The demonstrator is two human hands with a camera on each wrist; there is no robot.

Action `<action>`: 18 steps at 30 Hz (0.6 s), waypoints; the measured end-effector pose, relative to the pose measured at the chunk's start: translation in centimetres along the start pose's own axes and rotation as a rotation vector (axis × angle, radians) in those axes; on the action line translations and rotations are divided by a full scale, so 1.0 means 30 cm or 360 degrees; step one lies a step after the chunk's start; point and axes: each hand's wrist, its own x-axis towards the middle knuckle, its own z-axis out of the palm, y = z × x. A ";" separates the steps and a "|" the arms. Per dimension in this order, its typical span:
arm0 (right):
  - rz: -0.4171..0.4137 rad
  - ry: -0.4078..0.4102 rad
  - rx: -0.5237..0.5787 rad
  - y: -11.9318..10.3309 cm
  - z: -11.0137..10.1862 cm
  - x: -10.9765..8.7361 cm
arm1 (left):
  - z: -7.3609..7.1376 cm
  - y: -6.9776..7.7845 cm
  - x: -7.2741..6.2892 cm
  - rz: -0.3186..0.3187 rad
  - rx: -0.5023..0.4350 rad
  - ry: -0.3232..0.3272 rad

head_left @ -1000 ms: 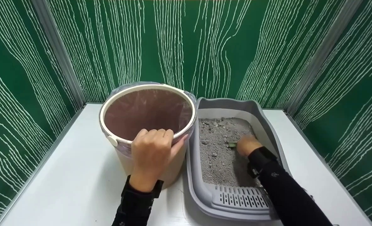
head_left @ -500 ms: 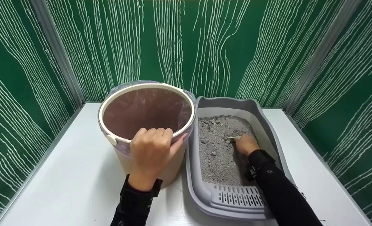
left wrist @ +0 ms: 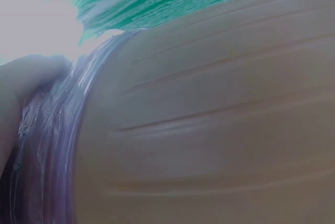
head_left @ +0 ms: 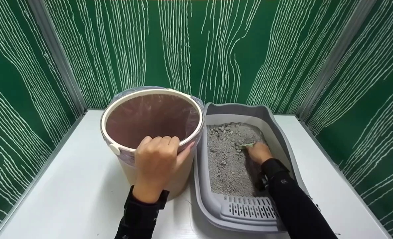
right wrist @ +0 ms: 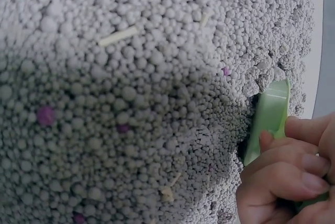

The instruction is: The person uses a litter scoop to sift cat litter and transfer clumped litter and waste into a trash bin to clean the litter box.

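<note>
In the head view my left hand (head_left: pixel 158 162) grips the near rim of a beige trash bin (head_left: pixel 178 182). A clear plastic bag (left wrist: pixel 60 145) is folded over that rim, and the thumb lies along it in the left wrist view. To the right, a grey litter box (head_left: pixel 207 209) holds grey cat litter (head_left: pixel 229 172) with several clumps. My right hand (head_left: pixel 260 152) holds a light green litter scoop (right wrist: pixel 272 109), its fingers curled round the handle. The scoop's front end touches the litter, while much of its handle is hidden by the hand.
The bin and litter box stand side by side on a white table (head_left: pixel 67 179). A slotted step (head_left: pixel 249 209) forms the box's near end. Green walls (head_left: pixel 196 49) with white lines enclose the back and both sides.
The right hand has moved slightly away from me, and the scoop has tilted so that more of it shows above the litter. The left hand keeps its grip on the rim.
</note>
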 end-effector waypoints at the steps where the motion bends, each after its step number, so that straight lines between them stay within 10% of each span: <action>1: -0.0004 0.0005 -0.0001 -0.001 -0.001 -0.001 | 0.000 -0.001 0.000 -0.0002 0.0000 0.0003; 18: -0.0039 0.0140 0.0097 -0.010 -0.027 0.009 | -0.003 -0.001 0.001 0.0027 0.0024 -0.0024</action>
